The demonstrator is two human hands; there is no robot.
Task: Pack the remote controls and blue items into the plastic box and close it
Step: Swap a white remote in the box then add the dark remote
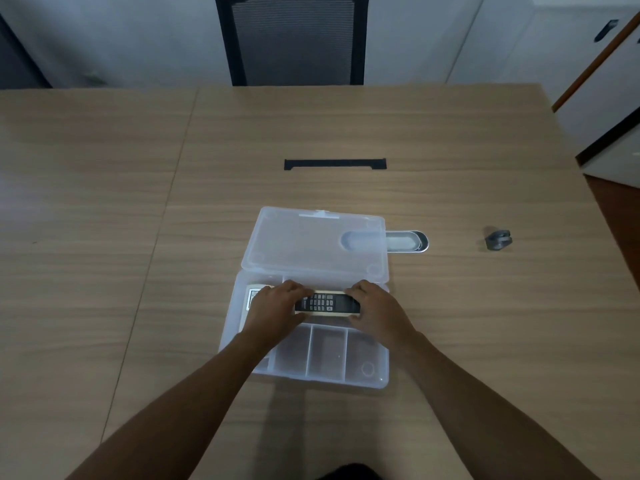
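Note:
A clear plastic box lies open on the table, its lid folded back flat. A dark remote control with a cream edge lies across the box's long rear compartment. My left hand grips its left end and my right hand grips its right end. A second pale remote shows under my left hand, partly hidden. The small front compartments of the box hold nothing that I can see.
A grey oval tin lies behind the lid's right edge, partly under it. A small dark grey object sits far right. A black cable slot is set in the wooden table. A black mesh chair stands beyond the far edge.

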